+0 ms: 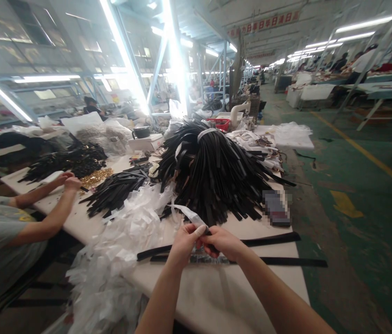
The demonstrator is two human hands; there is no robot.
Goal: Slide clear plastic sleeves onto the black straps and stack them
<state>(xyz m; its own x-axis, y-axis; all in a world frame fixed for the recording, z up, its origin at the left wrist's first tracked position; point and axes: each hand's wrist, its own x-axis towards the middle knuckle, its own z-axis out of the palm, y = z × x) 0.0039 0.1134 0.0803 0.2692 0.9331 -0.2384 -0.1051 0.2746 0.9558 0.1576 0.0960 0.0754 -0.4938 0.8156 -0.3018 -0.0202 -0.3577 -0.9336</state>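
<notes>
My left hand (184,242) and my right hand (224,241) meet above the table, both closed with fingertips pinched together. From the left fingers a thin white strip (189,213) sticks up and curls to the left. Something dark, apparently the end of a black strap, shows between the right fingertips, though the fingers mostly cover it. Below the hands two black straps (286,262) lie across the table. Just beyond sits a big bundle of black straps (213,171), tied with a white band (210,133) on top.
A heap of white strips (112,260) spills over the table's (251,292) near left edge. Loose black straps (119,185) and gold pieces (97,177) lie further left, by a co-worker's hands (71,181). A phone-like object (277,208), blurred out, rests at the right edge.
</notes>
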